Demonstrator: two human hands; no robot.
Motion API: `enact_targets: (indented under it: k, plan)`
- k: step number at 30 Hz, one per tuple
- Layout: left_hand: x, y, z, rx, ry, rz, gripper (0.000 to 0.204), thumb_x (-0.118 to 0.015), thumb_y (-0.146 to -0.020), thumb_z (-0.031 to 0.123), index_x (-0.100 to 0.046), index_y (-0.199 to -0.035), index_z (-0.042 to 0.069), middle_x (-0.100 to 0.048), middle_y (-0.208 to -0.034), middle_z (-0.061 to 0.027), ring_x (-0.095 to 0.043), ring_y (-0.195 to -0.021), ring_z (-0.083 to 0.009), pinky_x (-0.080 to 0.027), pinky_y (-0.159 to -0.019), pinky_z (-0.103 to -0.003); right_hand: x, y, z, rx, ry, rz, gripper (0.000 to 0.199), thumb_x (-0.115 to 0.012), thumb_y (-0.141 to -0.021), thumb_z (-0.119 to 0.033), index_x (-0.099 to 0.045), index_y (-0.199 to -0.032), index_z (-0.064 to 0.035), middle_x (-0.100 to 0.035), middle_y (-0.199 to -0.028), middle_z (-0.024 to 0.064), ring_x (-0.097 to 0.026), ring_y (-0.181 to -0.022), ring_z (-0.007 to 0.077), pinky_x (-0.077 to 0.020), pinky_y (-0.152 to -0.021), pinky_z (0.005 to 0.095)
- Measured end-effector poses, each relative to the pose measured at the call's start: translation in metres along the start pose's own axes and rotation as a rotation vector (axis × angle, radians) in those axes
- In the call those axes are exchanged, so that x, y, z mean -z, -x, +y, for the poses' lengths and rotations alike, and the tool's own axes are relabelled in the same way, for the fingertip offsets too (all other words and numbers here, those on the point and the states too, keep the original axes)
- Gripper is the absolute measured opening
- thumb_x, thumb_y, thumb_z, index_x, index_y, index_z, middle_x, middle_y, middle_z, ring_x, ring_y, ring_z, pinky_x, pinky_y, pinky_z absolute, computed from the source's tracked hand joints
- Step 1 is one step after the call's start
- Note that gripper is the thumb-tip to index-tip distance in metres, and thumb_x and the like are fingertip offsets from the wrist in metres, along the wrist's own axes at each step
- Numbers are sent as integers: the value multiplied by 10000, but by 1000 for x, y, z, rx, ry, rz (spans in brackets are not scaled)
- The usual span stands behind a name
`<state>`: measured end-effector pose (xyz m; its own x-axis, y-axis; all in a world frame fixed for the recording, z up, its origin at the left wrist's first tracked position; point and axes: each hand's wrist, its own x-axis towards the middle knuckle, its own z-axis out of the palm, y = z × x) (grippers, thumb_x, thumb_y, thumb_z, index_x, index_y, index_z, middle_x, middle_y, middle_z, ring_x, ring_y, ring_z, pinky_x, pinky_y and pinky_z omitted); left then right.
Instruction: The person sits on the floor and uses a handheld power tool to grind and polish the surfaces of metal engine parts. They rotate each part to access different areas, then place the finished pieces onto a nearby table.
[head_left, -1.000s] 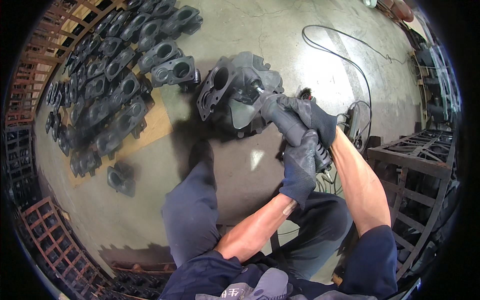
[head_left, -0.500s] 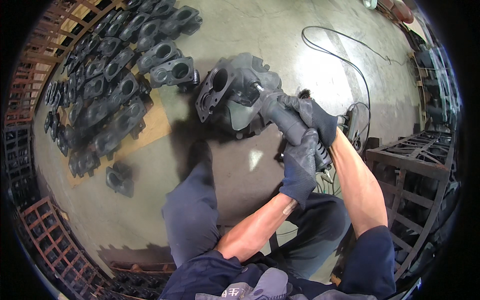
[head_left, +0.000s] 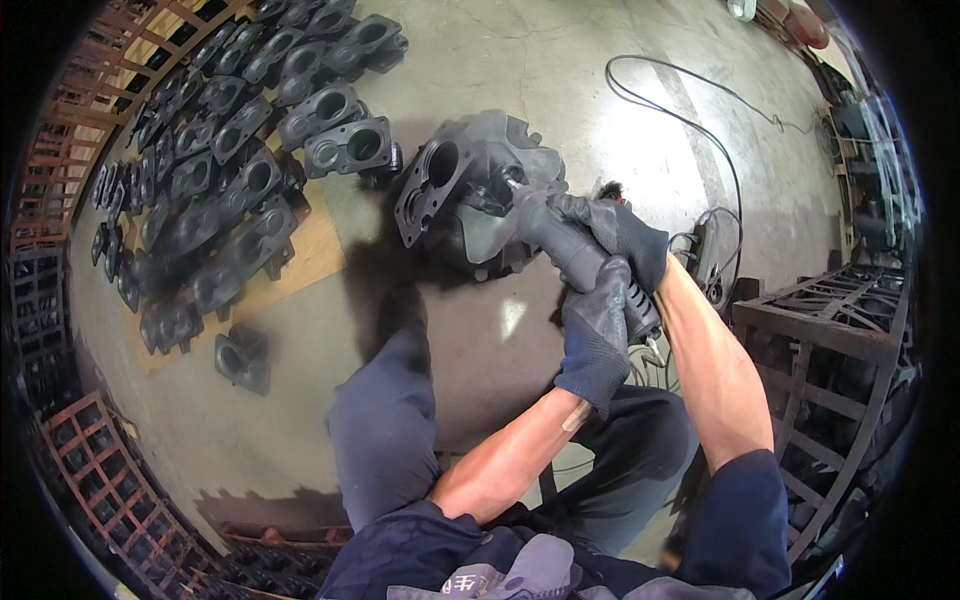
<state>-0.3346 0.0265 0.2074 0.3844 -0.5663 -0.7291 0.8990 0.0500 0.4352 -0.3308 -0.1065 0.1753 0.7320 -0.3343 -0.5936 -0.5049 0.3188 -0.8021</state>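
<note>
Both my hands, in dark work gloves, are wrapped round a dark die grinder (head_left: 575, 245). My left hand (head_left: 597, 325) grips its rear body near the vents. Farther forward, my right hand (head_left: 618, 232) holds it from the right. The grinder's front end points at a round opening in a dark metal casting (head_left: 490, 170). Its tip shows as a small bright spot there; whether it touches the metal I cannot tell. The casting sits on the floor, with a flanged face with a large round hole at its left.
Many dark flanged castings (head_left: 345, 147) lie in rows at the upper left, some on brown board (head_left: 300, 260). One casting (head_left: 242, 360) lies apart. Rusty metal crates (head_left: 100, 460) line the left; a metal rack (head_left: 820, 340) stands at right. A black cable (head_left: 725, 150) loops over the floor.
The grinder and both hands have shifted slightly left, and its front end has tilted a little nearer the casting's opening. The grip of both hands is unchanged.
</note>
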Motion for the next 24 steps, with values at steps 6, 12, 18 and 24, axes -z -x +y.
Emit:
enact_targets:
  k: [6,12,18,24]
  plan:
    - [0,2,6,-47,-118,-54,315,-715,-936,296,-656,-1004,-7,-633,-831,-33,-597,-685,-121,-515,-618,-302,-1,9,-8,-99,-139,66,526,-515,-1040,-456,-688,-1100,37,-723,-861,119,-676,-677,159,-563,-583,313]
    - [-3,5,7,18,44,-46,174,-686,-960,209,-647,-971,40,-606,-779,10,-537,-642,-74,-465,-576,-261,-2,7,-12,-67,-68,22,567,-512,-1034,-481,-681,-1118,54,-727,-869,128,-676,-688,152,-566,-616,302]
    - [-6,9,11,110,-11,-26,178,-686,-950,180,-639,-1029,27,-611,-815,4,-561,-669,-87,-480,-597,-261,1,9,1,-142,-107,134,492,-573,-1016,-448,-669,-1053,33,-677,-793,108,-673,-654,186,-566,-583,317]
    - [4,5,9,4,-114,-17,288,-726,-914,287,-649,-984,18,-625,-786,-34,-590,-630,-121,-500,-572,-300,-3,3,4,-178,-273,59,522,-563,-1017,-463,-652,-1063,49,-679,-816,142,-683,-665,212,-575,-578,331]
